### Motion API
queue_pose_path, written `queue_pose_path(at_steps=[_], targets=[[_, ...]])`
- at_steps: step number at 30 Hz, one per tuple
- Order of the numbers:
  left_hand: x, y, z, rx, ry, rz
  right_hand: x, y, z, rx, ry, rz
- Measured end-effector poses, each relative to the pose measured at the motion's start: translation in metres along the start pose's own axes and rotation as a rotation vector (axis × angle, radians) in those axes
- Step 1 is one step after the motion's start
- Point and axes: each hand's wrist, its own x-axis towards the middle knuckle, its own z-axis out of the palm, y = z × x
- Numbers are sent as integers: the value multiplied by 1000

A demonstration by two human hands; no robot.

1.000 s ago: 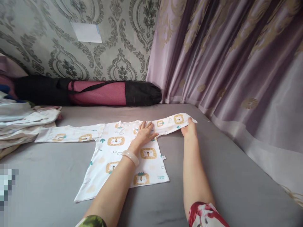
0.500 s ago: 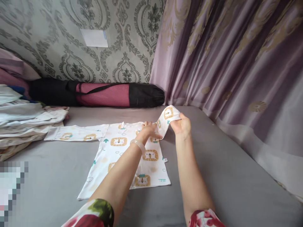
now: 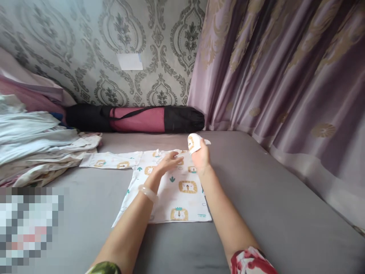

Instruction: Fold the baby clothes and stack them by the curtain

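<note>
A small white long-sleeved shirt [image 3: 164,182] with lion-face prints lies spread on the grey sheet. Its left sleeve [image 3: 111,160] is stretched flat to the left. My right hand [image 3: 202,154] grips the shirt's other sleeve [image 3: 195,143], raised above the sheet and folded inward near the shoulder. My left hand [image 3: 170,161] rests over the upper chest of the shirt, fingers extended and pointing right. A pale bangle [image 3: 148,193] circles my left wrist. My forearms cover part of the shirt's lower left and right edge.
A rolled mat in a black and pink bag [image 3: 138,118] lies along the patterned wall. At left is a heap of clothes [image 3: 37,140]. Purple curtains [image 3: 265,68] hang on the right, beside the grey bed sheet [image 3: 273,190]. A blurred patch covers the lower left corner.
My right hand has brought the held sleeve leftward, folding it in toward the shirt's body. My left hand has slid left from the shoulder across the chest. The view has shifted slightly.
</note>
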Motion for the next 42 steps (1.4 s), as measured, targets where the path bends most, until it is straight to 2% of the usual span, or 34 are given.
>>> queue_pose_path(at_steps=[2, 6, 8, 9, 10, 12, 17, 20, 22, 25, 30, 34, 42], targets=[[-17, -14, -24, -288, 62, -130, -20, 16, 8, -275, -144, -63], [-40, -35, -53, -726, 143, -298, -54, 38, 8, -897, -707, 5], [-41, -40, -58, -811, 170, -323, -58, 40, 4, -1004, -851, 28], [-41, -41, -59, -813, 172, -318, -56, 38, 1, -999, -864, 32], [-39, -42, -59, -788, 171, -306, -51, 34, -2, -967, -841, 33], [-35, -43, -57, -696, 189, -273, -37, 22, -10, -876, -715, 35], [-27, -49, -53, -545, 312, -205, 0, -7, -43, -747, -211, 41], [-25, -49, -55, -507, 361, -99, 13, -8, -60, -796, 9, 4], [-24, -48, -58, -508, 386, -33, 16, -3, -65, -912, 62, -22], [-23, -49, -62, -545, 408, -15, 12, 8, -62, -1156, 17, -46], [-21, -55, -63, -545, 432, -42, -7, 27, -51, -1496, -250, -124], [-21, -60, -64, -434, 469, -72, -21, 35, -48, -1677, -394, -193], [-20, -77, -72, -181, 494, -63, -31, 36, -41, -1920, -515, -123]])
